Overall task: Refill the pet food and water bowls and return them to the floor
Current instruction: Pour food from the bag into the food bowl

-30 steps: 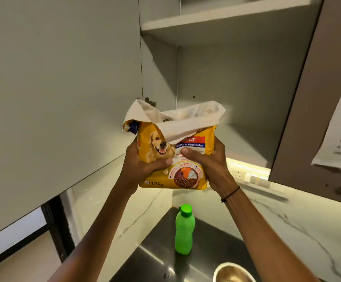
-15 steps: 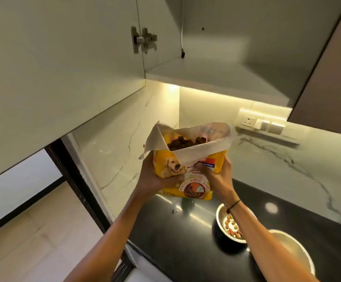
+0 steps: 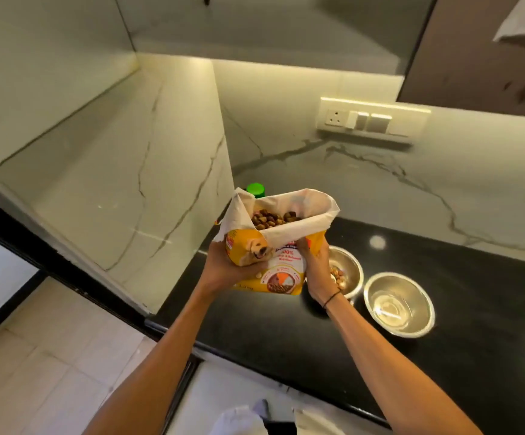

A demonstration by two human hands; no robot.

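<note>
I hold an open yellow dog food bag (image 3: 281, 268) upright above the black counter (image 3: 474, 277), brown kibble showing at its folded-down mouth. My left hand (image 3: 226, 265) grips its left side and my right hand (image 3: 316, 268) grips its right side. Just right of the bag stands a steel bowl (image 3: 349, 270) with some kibble in it, partly hidden by my right wrist. A second steel bowl (image 3: 399, 304) further right holds a little clear water. The green cap of a bottle (image 3: 255, 189) peeks out behind the bag.
A marble side wall (image 3: 135, 183) rises at the counter's left end. A socket and switch plate (image 3: 371, 119) sits on the marble backsplash. Wall cabinets (image 3: 254, 23) hang overhead. Tiled floor (image 3: 35, 356) lies to the lower left.
Both hands have brought the bag down from the open cabinet shelf to just above the counter, beside the bowls. My view has tilted downward with it.
</note>
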